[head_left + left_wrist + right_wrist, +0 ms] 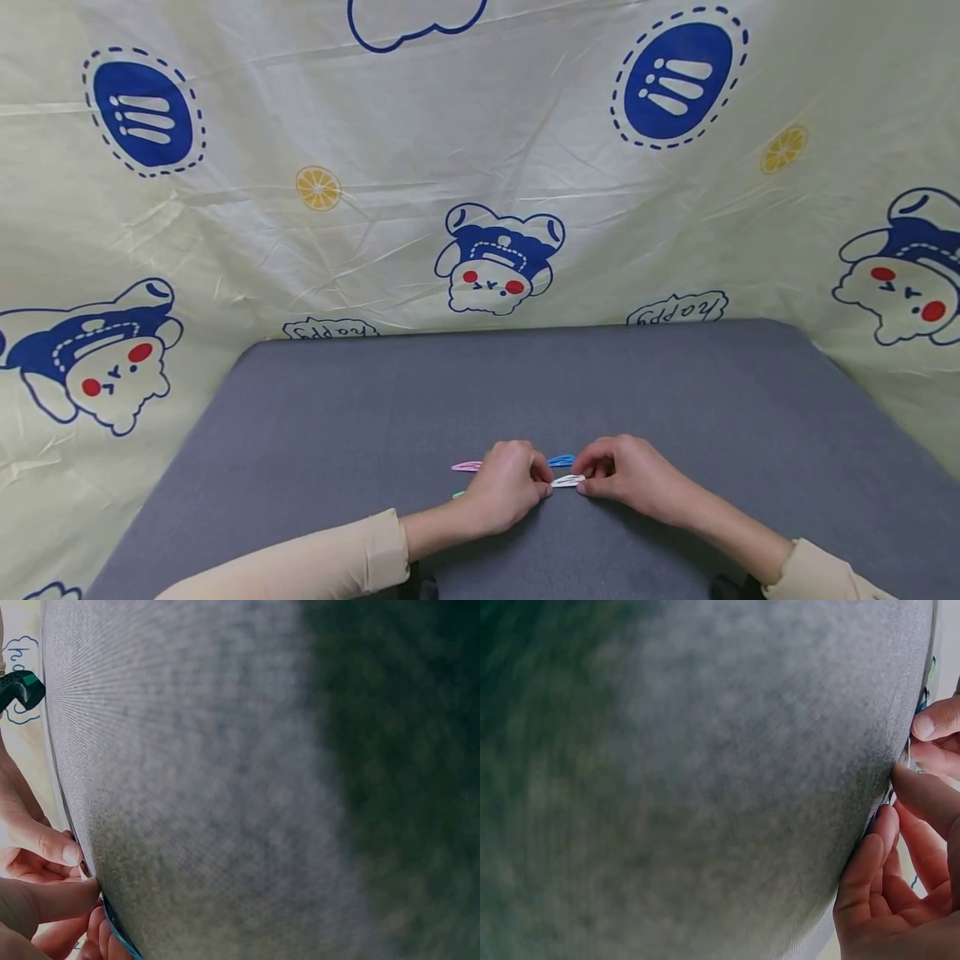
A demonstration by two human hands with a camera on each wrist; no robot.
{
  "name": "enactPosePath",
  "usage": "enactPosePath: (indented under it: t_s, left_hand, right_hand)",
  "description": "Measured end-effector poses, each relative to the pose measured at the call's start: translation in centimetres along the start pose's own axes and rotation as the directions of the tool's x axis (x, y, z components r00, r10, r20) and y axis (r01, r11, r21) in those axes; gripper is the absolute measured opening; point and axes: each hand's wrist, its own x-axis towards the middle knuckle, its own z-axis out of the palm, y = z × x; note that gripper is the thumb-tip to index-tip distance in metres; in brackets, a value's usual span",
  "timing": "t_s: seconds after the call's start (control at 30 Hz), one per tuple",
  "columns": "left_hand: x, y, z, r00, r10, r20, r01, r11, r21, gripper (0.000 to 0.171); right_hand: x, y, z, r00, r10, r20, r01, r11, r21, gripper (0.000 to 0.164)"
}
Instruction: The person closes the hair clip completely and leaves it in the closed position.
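Observation:
A white snap hair clip [567, 481] lies low over the grey tabletop between the two hands. My left hand [508, 485] pinches its left end with thumb and fingers. At the right end, the thumb and index finger of my right hand [628, 477] pinch it too. Just behind the white clip is a blue hair clip [561, 461]. To the left, a pink hair clip [466, 467] is partly covered by the left hand, and only the tip of a green piece [458, 495] shows beside the wrist. Both wrist views show the fingertips close together at the table surface.
The grey table [360, 400] stretches back to a cream cloth [405, 142] printed with blue bears and orange slices, hanging behind it. Beige sleeves [322, 558] cover the forearms. Dark objects show under the wrists at the near edge of the head view.

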Motion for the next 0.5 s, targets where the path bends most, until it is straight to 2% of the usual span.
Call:
enactPosePath:
  t_s: [0.27, 0.5]
  left_hand:
    - [0.18, 0.14, 0.07, 1.000, -0.016, 0.004, 0.016, 1.000, 0.001, 0.008]
    - [0.03, -0.11, -0.56, 1.000, -0.017, 0.019, 0.019, 0.993, -0.113, 0.007]
  right_hand:
    - [0.15, 0.28, -0.43, 1.000, -0.002, 0.023, 0.002, 1.000, -0.003, 0.013]
    - [-0.17, 0.28, -0.75, 0.999, 0.001, 0.043, -0.003, 0.999, 0.048, 0.015]
